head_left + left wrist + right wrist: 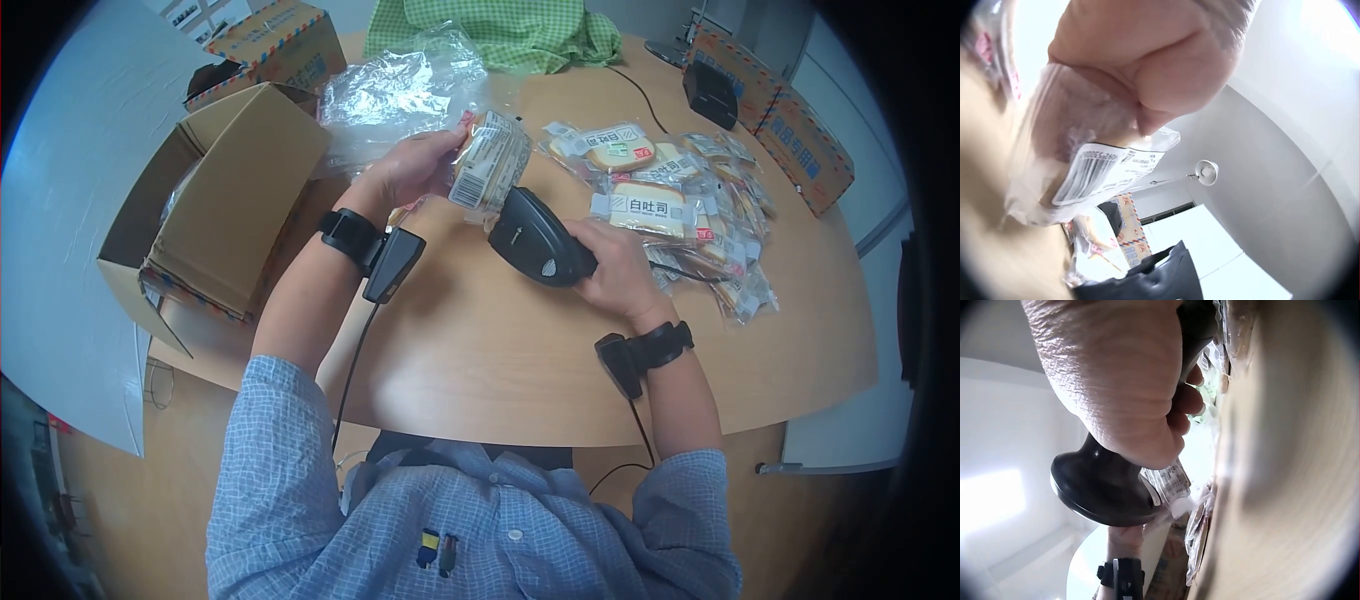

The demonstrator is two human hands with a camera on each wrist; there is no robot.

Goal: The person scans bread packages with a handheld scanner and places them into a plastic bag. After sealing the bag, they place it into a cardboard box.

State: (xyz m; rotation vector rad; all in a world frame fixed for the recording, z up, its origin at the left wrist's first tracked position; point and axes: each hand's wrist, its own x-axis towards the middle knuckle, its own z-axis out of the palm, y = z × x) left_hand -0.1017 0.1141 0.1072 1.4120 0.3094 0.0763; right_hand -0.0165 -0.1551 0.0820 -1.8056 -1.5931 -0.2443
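My left hand holds up a plastic-wrapped packet of sliced bread, its white barcode label turned towards me. The left wrist view shows the thumb and fingers pinching the wrapper above the label. In my right hand is a black barcode scanner, gripped round its handle. The scanner's head points at the packet and stands close below it. From the right wrist view, the fingers curl round the handle, and the scanner head overlaps the packet's label.
Several bread packets lie piled at the right. An opened cardboard box stands at the left, with clear plastic wrap beside it. Behind are a green checked cloth, more boxes and a black device.
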